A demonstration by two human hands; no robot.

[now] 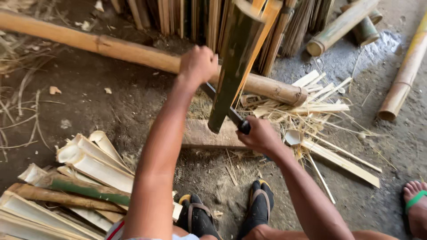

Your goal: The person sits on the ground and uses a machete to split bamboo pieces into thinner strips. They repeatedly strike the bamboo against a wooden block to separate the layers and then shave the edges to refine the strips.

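A green split bamboo piece (235, 62) stands upright, its lower end resting on a wooden block (204, 135) on the ground. A dark knife blade (222, 104) runs behind the bamboo. My right hand (260, 135) grips the knife's black handle just right of the bamboo's lower end. My left hand (198, 64) is a closed fist at the blade's far end, left of the bamboo; what it grips is hidden.
A long bamboo pole (133, 51) lies across the ground behind. Split bamboo strips (84, 178) are piled at lower left, shavings (320, 111) at right. More poles (402, 80) lie at right. Another person's foot (416, 206) shows at the right edge. My feet (231, 213) are below.
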